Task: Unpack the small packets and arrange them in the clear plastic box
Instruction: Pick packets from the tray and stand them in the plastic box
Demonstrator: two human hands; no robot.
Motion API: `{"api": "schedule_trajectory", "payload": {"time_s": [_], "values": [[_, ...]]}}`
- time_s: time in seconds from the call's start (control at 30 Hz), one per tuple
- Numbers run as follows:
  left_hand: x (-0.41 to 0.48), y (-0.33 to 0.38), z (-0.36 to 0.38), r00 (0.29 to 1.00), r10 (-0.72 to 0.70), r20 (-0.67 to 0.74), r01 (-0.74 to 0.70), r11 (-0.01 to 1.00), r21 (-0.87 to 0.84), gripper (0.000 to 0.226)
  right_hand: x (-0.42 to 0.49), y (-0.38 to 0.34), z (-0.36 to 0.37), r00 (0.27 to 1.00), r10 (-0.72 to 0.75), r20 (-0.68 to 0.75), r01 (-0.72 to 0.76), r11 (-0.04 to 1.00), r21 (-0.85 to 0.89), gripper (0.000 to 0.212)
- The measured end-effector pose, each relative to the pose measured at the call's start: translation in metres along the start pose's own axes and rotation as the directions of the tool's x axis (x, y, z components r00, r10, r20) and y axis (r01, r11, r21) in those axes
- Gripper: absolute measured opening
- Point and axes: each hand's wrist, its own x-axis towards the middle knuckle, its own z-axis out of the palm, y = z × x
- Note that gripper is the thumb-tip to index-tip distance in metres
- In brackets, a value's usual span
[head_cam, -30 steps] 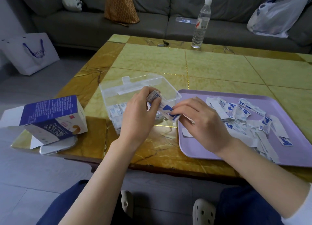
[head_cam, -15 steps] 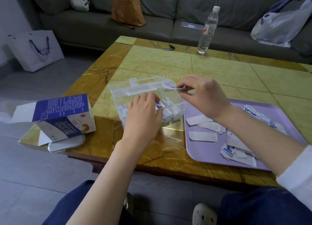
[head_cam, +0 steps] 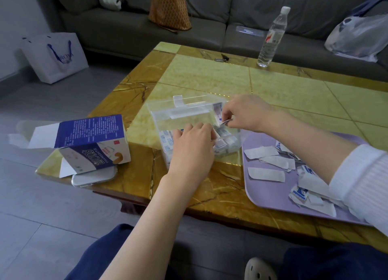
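Observation:
The clear plastic box stands open on the yellow marble table, its lid tipped back, with several small white-and-blue packets stacked inside. My left hand reaches over the box's near wall, its fingertips resting among the packets. My right hand hovers over the box's right end and pinches one small packet between thumb and fingers. A purple tray to the right holds several loose packets and torn wrappers.
An opened blue-and-white carton lies on a phone at the table's left corner. A water bottle and keys sit at the far edge. Sofa, bags and my knees surround the table.
My right hand carried a packet from the tray's edge up over the box and has now lowered it to the right end. My left hand dropped its fingers into the box.

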Motion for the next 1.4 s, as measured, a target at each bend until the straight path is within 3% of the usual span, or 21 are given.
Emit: {"api": "schedule_trajectory", "payload": {"time_s": [0.17,0.37,0.63,0.7,0.8,1.0,1.4], "values": [[0.002,0.000,0.001,1.000,-0.010,0.008,0.010,1.000,0.001,0.009,0.008,-0.002,-0.004,0.980,-0.032,0.195,0.044,0.997,-0.059,0.016],[0.001,0.002,-0.001,1.000,-0.013,0.020,0.013,1.000,-0.009,0.009,0.016,-0.003,-0.007,0.943,-0.050,0.328,0.086,0.991,-0.099,0.019],[0.002,0.002,0.000,1.000,-0.009,0.024,0.010,1.000,-0.017,0.008,0.023,-0.011,-0.006,0.834,-0.043,0.550,0.175,0.966,-0.189,0.033],[0.002,0.002,-0.001,1.000,-0.008,0.023,0.008,1.000,-0.015,0.008,0.024,-0.014,-0.009,0.827,-0.007,0.562,0.114,0.981,-0.155,0.042],[0.002,0.003,-0.001,1.000,-0.008,0.023,0.008,1.000,-0.008,0.008,0.028,-0.019,-0.007,0.870,0.038,0.492,-0.035,0.999,-0.014,0.036],[0.002,0.004,-0.002,0.999,-0.014,0.033,0.014,1.000,-0.008,0.011,0.031,-0.028,0.009,0.843,0.141,0.519,-0.307,0.919,0.248,0.026],[0.003,0.003,-0.002,0.999,-0.016,0.032,0.016,1.000,-0.011,0.010,0.028,-0.030,0.010,0.823,0.190,0.536,-0.354,0.909,0.221,0.025]]}}
